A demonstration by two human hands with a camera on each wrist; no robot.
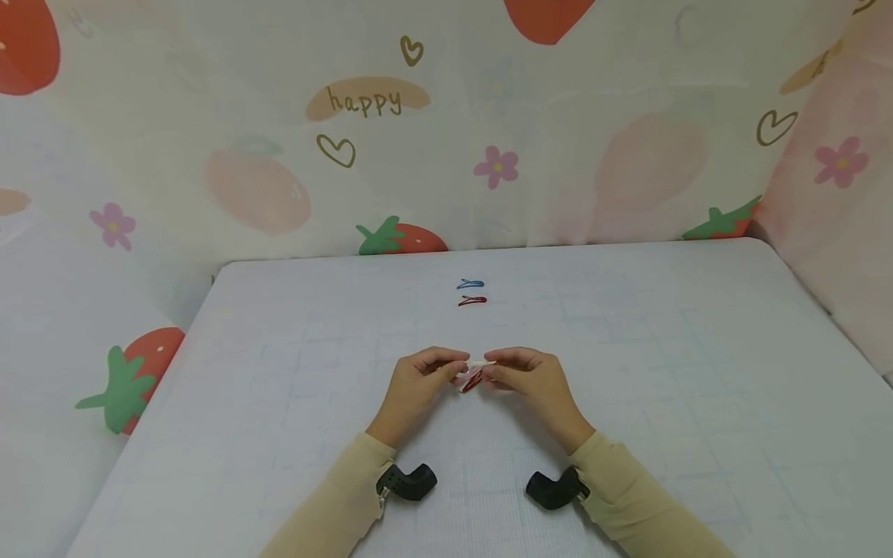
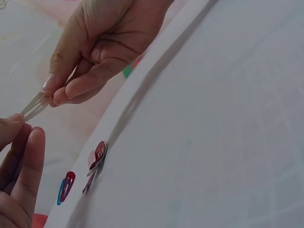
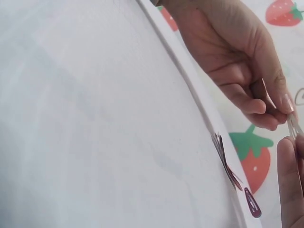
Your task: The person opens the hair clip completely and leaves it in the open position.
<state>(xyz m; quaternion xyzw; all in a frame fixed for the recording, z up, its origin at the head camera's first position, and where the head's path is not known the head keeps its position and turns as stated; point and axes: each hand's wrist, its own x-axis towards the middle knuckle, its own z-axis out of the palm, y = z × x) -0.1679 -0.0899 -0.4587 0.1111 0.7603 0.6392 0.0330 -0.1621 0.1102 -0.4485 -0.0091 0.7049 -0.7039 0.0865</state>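
A pale hair clip [image 1: 480, 363] is stretched between the two hands, pinched at one end by the left hand [image 1: 416, 387] and at the other by the right hand [image 1: 540, 387]. In the left wrist view the pale clip [image 2: 34, 107] has a slotted, tapering shape, with the right hand [image 2: 102, 52] above it and the left hand [image 2: 21, 175] below. Just under the hands, a small pile of red and pale clips [image 1: 472, 381] lies on the table; it also shows in the left wrist view as a pile [image 2: 98, 153].
Farther back on the white table [image 1: 628, 325] lie a blue clip [image 1: 471, 284] and a red clip [image 1: 474, 300], one behind the other. A patterned cloth [image 1: 544, 170] rises behind the table's far edge and at both sides.
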